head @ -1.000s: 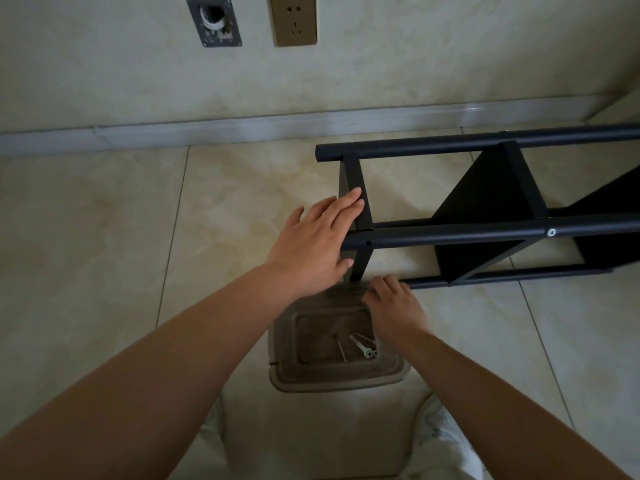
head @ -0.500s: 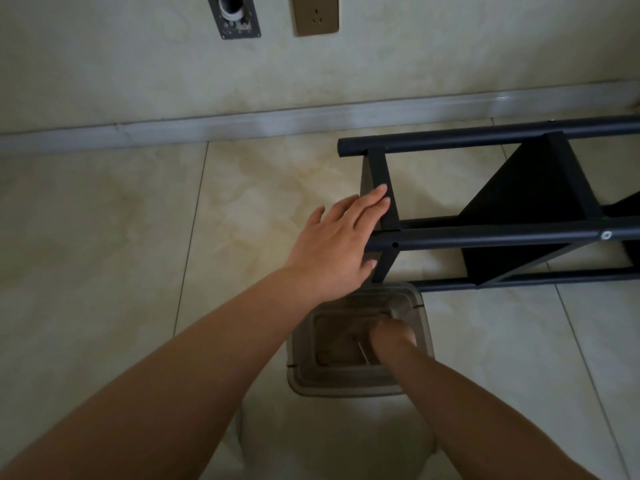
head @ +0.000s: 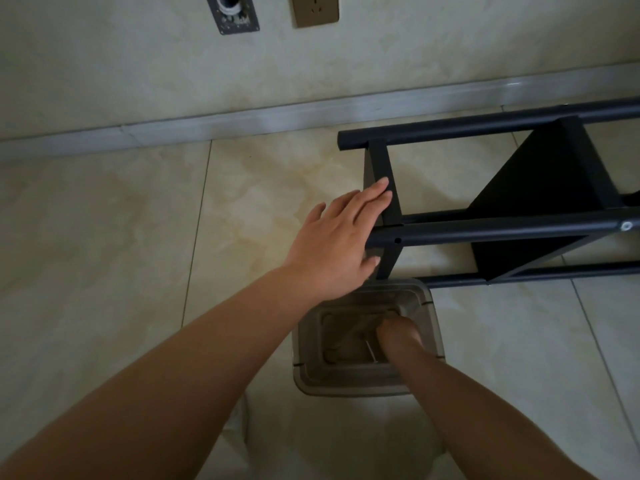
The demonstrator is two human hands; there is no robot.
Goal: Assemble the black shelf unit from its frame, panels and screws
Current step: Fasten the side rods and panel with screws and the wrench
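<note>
Sideways on the floor tiles lies the black shelf unit (head: 519, 216), its end frame steadied by the left hand (head: 332, 244), fingers straight and flat against it. Below, the right hand (head: 398, 336) digs into a clear plastic tub (head: 301, 344) beside 1 visible screw (head: 371, 351); its grip can't be made out. A fumbled screw could roll away across the tile.

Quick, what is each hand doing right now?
Left hand: open, fingers flat against the black shelf frame.
Right hand: down in the clear bin; its grip cannot be told.
</note>
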